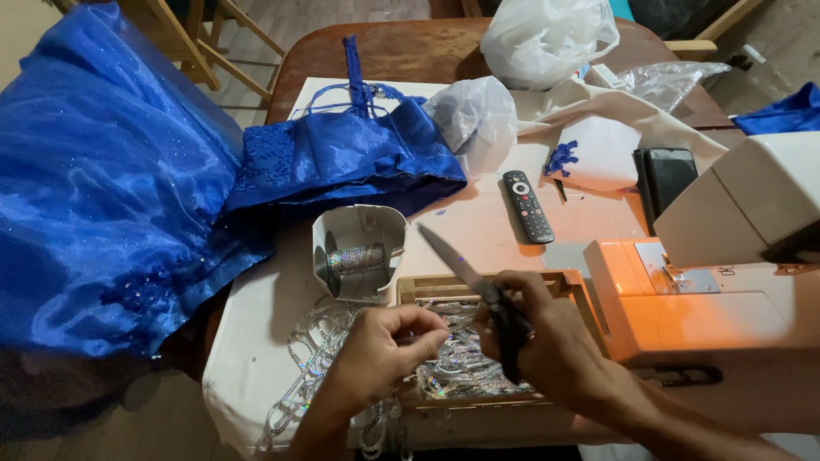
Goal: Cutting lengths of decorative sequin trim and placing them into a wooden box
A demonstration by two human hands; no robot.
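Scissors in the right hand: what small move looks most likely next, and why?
Probably bring the scissors down to the strip of silver sequin trim and snip it. The right hand grips their handles with the blades pointing up and left, away from the trim, while the left hand pinches a bit of trim above the wooden tray.

The right hand point(547, 337) grips scissors point(470, 277), blades pointing toward 10 o'clock. The left hand point(384, 346) pinches silver trim point(453, 367) over a wooden tray point(478, 286). At 11 o'clock from the tray stands a white holder point(359, 248) with a glittery spool point(357, 259). A blue dress point(128, 188) lies at 9 o'clock, a remote point(527, 206) at 12, a sewing machine point(726, 282) at 3 on the worktop point(478, 226).
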